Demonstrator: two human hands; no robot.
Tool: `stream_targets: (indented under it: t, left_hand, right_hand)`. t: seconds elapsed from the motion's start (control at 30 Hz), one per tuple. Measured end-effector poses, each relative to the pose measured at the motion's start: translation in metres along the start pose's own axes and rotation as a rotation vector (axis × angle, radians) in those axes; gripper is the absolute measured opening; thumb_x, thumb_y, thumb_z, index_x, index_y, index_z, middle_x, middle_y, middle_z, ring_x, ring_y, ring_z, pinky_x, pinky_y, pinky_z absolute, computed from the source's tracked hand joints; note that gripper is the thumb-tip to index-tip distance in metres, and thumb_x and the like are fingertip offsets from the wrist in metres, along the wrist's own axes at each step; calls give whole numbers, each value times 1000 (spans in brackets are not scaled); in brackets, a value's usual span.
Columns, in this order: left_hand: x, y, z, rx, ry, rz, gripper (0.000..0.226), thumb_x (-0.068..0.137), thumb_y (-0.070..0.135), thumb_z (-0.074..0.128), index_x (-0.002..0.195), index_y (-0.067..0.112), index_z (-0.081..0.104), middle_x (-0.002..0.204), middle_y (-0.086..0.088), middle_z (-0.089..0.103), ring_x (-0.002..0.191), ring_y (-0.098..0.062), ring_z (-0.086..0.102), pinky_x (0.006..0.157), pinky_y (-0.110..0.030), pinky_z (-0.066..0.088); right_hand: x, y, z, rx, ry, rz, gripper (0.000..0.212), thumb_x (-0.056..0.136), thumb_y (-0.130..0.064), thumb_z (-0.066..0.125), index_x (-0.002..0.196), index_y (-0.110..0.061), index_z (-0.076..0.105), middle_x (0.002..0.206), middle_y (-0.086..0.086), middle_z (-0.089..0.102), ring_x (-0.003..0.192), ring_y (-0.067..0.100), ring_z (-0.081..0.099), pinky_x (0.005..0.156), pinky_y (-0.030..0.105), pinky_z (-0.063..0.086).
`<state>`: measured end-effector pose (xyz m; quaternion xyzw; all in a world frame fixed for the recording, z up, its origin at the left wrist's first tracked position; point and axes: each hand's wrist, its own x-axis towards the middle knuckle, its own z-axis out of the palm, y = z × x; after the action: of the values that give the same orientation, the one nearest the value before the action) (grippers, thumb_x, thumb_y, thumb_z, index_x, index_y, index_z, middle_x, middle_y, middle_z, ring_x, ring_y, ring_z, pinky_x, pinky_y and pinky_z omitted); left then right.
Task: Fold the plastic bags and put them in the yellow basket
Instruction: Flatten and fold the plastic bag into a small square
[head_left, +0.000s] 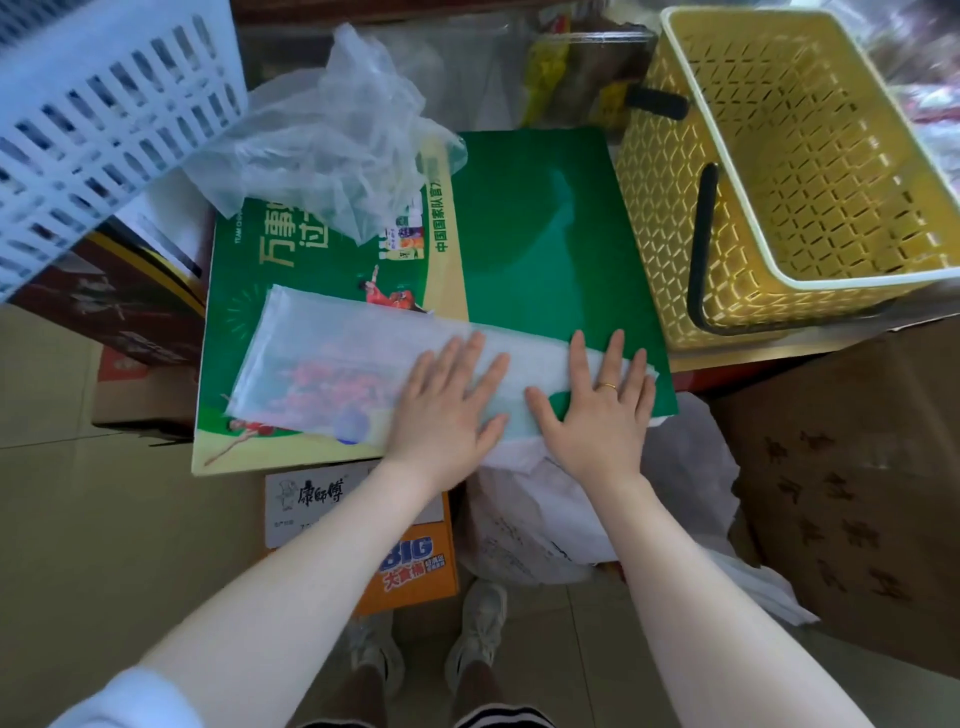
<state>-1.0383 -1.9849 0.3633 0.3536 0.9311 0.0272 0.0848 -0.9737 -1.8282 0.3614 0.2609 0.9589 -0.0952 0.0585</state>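
A small shop's stockroom corner, by the look of it: a flat green printed drinks carton serves as work surface at centre, ringed by stacked goods. A plain brown corrugated cardboard box stands at 4 o'clock, an orange instant-noodle carton at 6 o'clock on beige glossy floor tiles, and a yellow lattice plastic shopping basket with black handles at 2 o'clock.

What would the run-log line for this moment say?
phase: flattening | left hand: flat on bag strip | right hand: flat on strip | surface: green box | crumpled bag: waiting | yellow basket: no bags visible
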Motion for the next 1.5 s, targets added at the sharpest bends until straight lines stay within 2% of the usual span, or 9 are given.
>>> stream_targets:
  t: [0.3, 0.4, 0.53, 0.7, 0.83, 1.07, 1.27, 1.37, 1.5]
  left_hand:
    - [-19, -57, -9, 9, -52, -430, 81, 82, 74, 16, 146, 32, -10, 153, -12, -19, 141, -30, -15, 112, -43, -9]
    - [-17, -58, -12, -4, -55, -446, 83, 81, 76, 18, 146, 33, -9, 153, -12, -20, 141, -30, -16, 112, -43, -10]
    - [-16, -59, -11, 6, -50, -443, 83, 79, 79, 16, 146, 35, -9, 153, -11, -20, 141, -28, -16, 112, -42, -11]
    - [-19, -61, -6, 5, 15, -435, 89, 68, 81, 2, 145, 37, -9, 154, -9, -18, 141, -26, -16, 112, -41, -10]
    - [-21, -61, -3, -34, 54, -424, 89, 72, 79, 7, 147, 32, -3, 155, -7, -12, 142, -24, -12, 112, -38, -11]
    - [-35, -52, -8, -275, 257, -447, 67, 88, 47, 35, 140, 5, 34, 150, -17, 24, 138, -33, 20, 113, -41, 13]
    - [-29, -24, -33, -350, 310, -286, 63, 89, 45, 30, 139, 7, 36, 150, -13, 25, 137, -29, 22, 109, -35, 15]
    - [-14, 0, -48, -378, 334, -171, 60, 89, 41, 31, 137, 6, 39, 148, -17, 28, 137, -32, 25, 109, -38, 16]
    - [8, 31, -56, -418, 338, -33, 56, 91, 36, 31, 138, 8, 39, 149, -13, 29, 137, -28, 26, 111, -36, 16]
  right_hand:
    - [3, 0, -19, 29, -175, 0, 84, 84, -72, 29, 150, -29, 0, 157, 11, -12, 142, 35, -15, 114, 50, -9]
    - [17, -10, -38, 1, -159, -111, 83, 81, -61, 51, 146, -19, 21, 156, 12, 11, 143, 33, -1, 114, 49, -7]
    - [41, -38, -47, -15, -166, -289, 72, 82, -54, 55, 138, -14, 34, 140, 11, 37, 132, 30, 30, 115, 45, 9]
    - [62, -57, -55, -12, -334, -236, 61, 80, -40, 65, 125, -8, 38, 124, 11, 49, 117, 32, 39, 91, 39, 37]
    - [64, -67, -55, 0, -420, -325, 15, 82, -16, 60, 80, -9, 47, 87, 7, 48, 80, 28, 50, 53, 28, 35]
    - [61, -62, -62, -1, -523, -425, 33, 80, -23, 64, 65, -16, 35, 69, 2, 43, 69, 25, 46, 47, 28, 28]
    - [53, -21, -93, 508, -359, -353, 31, 82, -26, 66, 70, -1, 50, 66, 7, 46, 63, 20, 40, 55, 31, 26]
    - [40, 7, -104, 886, -233, -167, 19, 86, -24, 62, 89, -6, 60, 80, 9, 63, 70, 21, 56, 62, 32, 42]
    - [19, 35, -88, 1066, -381, 95, 9, 90, -15, 58, 98, -16, 63, 102, 9, 70, 88, 21, 66, 84, 40, 52]
